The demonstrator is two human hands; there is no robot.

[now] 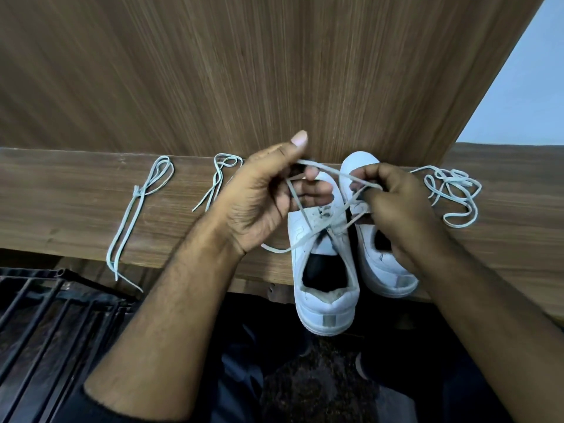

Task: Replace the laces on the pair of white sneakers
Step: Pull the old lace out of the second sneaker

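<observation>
Two white sneakers stand side by side on a wooden ledge [76, 206], toes toward the back panel. The left sneaker [325, 288] hangs its heel over the ledge's front edge, and a pale lace [300, 241] runs through its eyelets. My left hand [262, 193] holds one lace strand above the shoe's tongue, thumb raised. My right hand [396, 203] pinches the other strand and covers part of the right sneaker [384, 270]. The two strands cross between my hands. One loose end trails left over the ledge.
A knotted spare lace [134, 209] lies at the left of the ledge, a second [218, 178] beside my left hand, and a tangled one [451, 187] at the right. A wooden panel [244, 71] rises behind. Black metal bars [45, 315] stand at lower left.
</observation>
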